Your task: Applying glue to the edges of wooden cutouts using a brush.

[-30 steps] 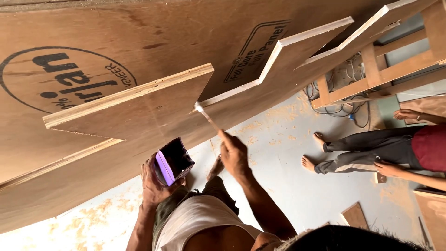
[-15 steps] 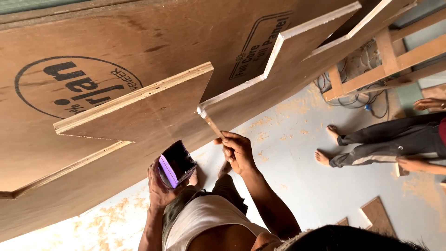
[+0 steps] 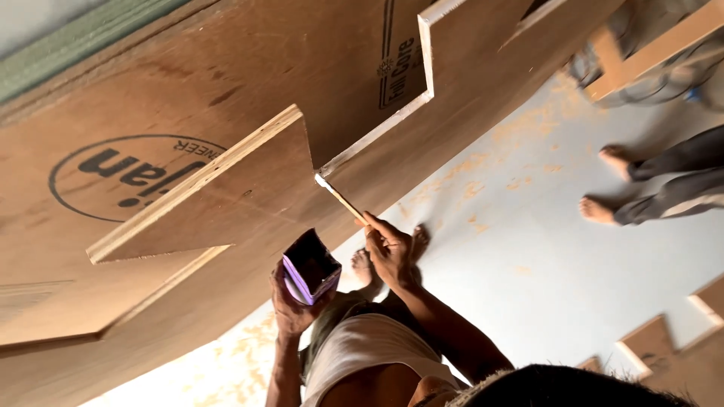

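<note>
Plywood sheet point(image 3: 249, 188) leans across the view, its stepped cut edge above the hands. Right hand point(image 3: 388, 252) pinches a thin wooden stick point(image 3: 341, 198), whose tip touches the plywood's notch corner. Left hand point(image 3: 290, 305), below the sheet, grips a small purple-edged dark box point(image 3: 311, 265). Another person's bare feet point(image 3: 603, 188) stand on the dusty floor point(image 3: 528, 256), well right of the plywood.

Left hand point(image 3: 290, 305) raised, fingers curled in a grip; right hand point(image 3: 388, 252) extended forward, fingers pinched together
</note>
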